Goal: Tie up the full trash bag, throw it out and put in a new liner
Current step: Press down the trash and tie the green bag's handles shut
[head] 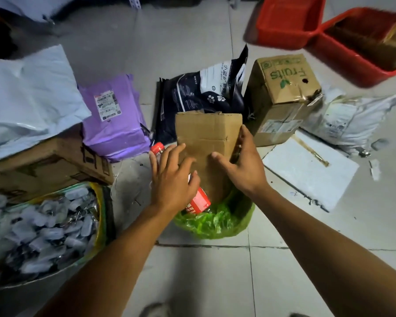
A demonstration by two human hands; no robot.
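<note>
Both hands on cardboard box (207, 143): left hand (173, 177) flat on face, right hand (242, 165) gripping right edge. Push it down into green bag (215, 221), beside bottle (198, 201), freeing rim for tying.

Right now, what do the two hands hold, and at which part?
The right hand grips the cardboard piece at its right edge. The left hand lies with straight fingers on the bottle and the cardboard.
</note>
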